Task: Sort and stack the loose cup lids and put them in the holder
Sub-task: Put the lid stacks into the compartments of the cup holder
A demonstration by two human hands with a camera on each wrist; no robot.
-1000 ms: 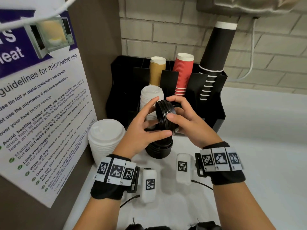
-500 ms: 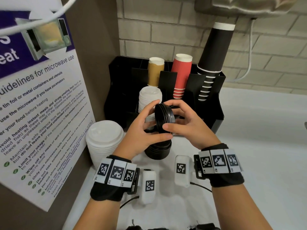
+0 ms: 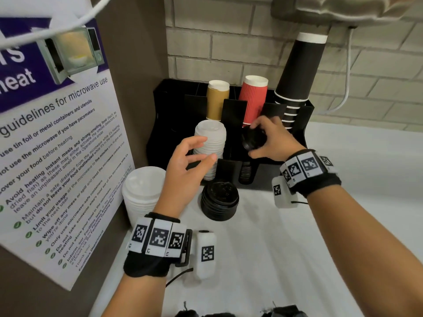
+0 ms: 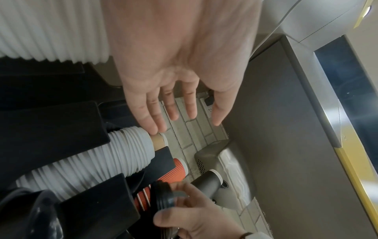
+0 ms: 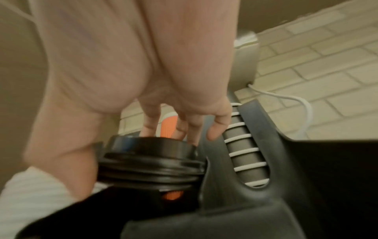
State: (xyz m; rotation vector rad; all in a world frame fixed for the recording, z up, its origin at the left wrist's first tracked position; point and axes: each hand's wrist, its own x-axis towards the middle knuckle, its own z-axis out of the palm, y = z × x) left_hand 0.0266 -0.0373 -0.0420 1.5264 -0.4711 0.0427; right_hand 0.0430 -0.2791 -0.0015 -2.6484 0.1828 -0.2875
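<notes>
While left hand [image 3: 183, 163] hangs slack, right hand [image 3: 269, 140] grips black lids [image 3: 253, 138], tops tilted leftward.

Even indoor light, wrist views seemingly blurred

two hands [image 3: 185, 165], three cup stacks [image 3: 251, 101], two white lid stacks [image 3: 210, 147], three black lid stacks [image 3: 219, 200]
</notes>
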